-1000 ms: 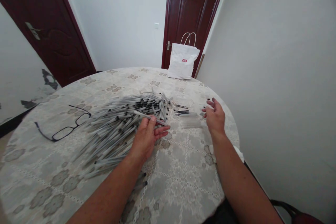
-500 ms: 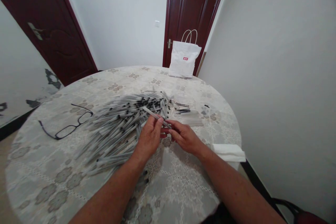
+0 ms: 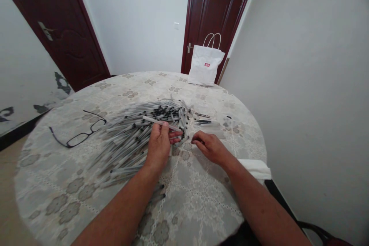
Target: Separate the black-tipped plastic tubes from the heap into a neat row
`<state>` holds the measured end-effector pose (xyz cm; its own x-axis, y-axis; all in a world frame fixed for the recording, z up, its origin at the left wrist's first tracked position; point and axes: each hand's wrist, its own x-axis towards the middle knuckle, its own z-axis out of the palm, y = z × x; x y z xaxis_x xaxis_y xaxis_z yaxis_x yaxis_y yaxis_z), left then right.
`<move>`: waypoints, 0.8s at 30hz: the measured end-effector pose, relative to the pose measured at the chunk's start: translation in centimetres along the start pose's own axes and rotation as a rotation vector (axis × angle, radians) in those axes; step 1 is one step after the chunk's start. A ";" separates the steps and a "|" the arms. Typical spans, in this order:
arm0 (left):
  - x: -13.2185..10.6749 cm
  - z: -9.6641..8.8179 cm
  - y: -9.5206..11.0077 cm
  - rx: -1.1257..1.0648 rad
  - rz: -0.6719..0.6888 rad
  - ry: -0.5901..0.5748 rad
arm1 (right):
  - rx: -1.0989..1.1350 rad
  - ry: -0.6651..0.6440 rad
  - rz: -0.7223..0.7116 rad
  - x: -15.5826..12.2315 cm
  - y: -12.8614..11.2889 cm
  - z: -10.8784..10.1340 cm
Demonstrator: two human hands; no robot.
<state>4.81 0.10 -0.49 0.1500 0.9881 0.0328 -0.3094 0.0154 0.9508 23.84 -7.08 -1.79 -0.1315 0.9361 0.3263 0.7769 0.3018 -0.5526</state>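
Note:
My left hand (image 3: 160,142) is closed on a translucent whitish pen barrel (image 3: 150,120), pinched between thumb and fingers and pointing to the upper left. Below and behind it spreads a big pile of similar pens (image 3: 123,135), many with black ends. My right hand (image 3: 210,147) is a short way to the right, apart from the barrel. Its thumb and fingertips are pressed together; whatever is between them is too small to make out. Just beyond the right hand lie thin black sticks (image 3: 203,122) and a row of clear tubes (image 3: 212,130).
Eyeglasses (image 3: 77,139) lie left of the pile on the round patterned tablecloth (image 3: 201,207). A white paper bag (image 3: 205,65) stands at the far edge. Folded white paper (image 3: 255,168) rests by my right forearm. A small black piece (image 3: 229,117) lies at the right.
My hands were together on the pen barrel; now they are apart. The left has moved left with the barrel, and the right has let go and drawn slightly right.

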 end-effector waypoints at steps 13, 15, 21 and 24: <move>0.1 -0.1 -0.2 0.020 0.053 -0.017 | -0.481 0.028 0.014 7.2 3.8 -4.8; 0.1 -0.1 -0.3 0.029 0.047 -0.019 | -0.595 -0.061 0.071 8.5 5.0 -4.4; 0.2 -0.1 -0.5 0.057 0.016 -0.032 | -0.655 -0.164 0.127 9.3 7.1 -1.7; 0.3 -0.3 -0.8 0.059 0.007 -0.058 | -0.646 -0.160 0.153 8.8 7.5 -1.3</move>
<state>4.85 0.45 -1.31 0.2032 0.9776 0.0556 -0.2553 -0.0019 0.9669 29.29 3.19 -2.10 -0.0417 0.9898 0.1359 0.9991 0.0418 0.0017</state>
